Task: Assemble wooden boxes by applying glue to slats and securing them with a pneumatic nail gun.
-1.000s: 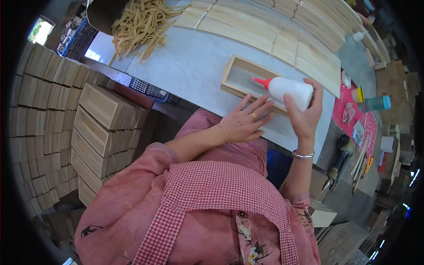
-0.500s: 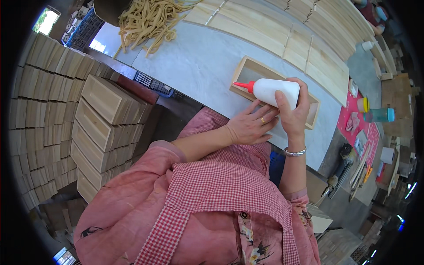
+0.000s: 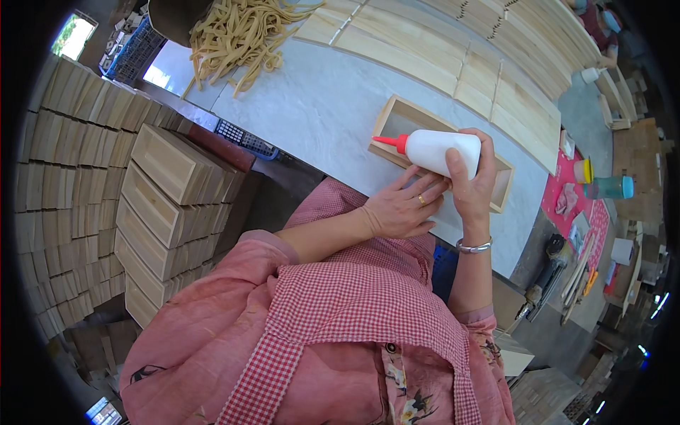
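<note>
Smooth plastic, bare wood

The bottle (image 3: 440, 151) in my fingers (image 3: 455, 164) is smooth plastic, the frame (image 3: 382, 122) plain matt wood. My desk (image 3: 308, 106) looks smooth and glossy, my bangle (image 3: 474, 248) polished metal, my apron (image 3: 354, 301) matt cloth.

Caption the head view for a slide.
Right hand holds a red-tipped white bottle over a rectangular wooden frame, left hand nearby.

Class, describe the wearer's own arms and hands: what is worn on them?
The left hand is ungloved, with a gold-coloured ring on one finger. The right hand is ungloved too, with a rounded, silver-coloured bangle at its wrist. Pink sleeves end near the elbows.
</note>
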A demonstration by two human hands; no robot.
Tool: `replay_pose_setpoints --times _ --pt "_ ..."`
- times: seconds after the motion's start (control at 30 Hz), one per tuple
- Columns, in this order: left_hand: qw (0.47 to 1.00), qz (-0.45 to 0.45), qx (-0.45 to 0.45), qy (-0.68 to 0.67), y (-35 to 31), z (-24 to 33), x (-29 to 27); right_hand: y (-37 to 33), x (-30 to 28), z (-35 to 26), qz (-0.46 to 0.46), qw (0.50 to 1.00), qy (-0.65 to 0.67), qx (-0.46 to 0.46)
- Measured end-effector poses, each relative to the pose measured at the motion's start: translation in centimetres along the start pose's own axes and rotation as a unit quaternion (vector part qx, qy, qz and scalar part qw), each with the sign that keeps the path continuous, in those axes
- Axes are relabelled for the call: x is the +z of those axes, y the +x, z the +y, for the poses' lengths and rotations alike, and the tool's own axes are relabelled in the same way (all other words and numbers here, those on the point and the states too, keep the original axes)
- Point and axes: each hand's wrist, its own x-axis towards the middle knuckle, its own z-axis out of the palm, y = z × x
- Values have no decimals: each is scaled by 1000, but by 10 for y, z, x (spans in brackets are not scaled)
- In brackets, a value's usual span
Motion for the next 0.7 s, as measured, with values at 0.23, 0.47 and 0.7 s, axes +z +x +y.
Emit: replay_pose_setpoints --times 0.23,0.47,0.7 --pt "1000 0 -2 -23 0 0 1 2 -5 -10 33 999 -25 -10" --pt "1000 4 0 -29 -4 0 6 0 -4 -5 24 998 -42 -36" --pt "1000 2 -4 -20 -1 -1 1 2 -3 -7 26 998 -29 -50"
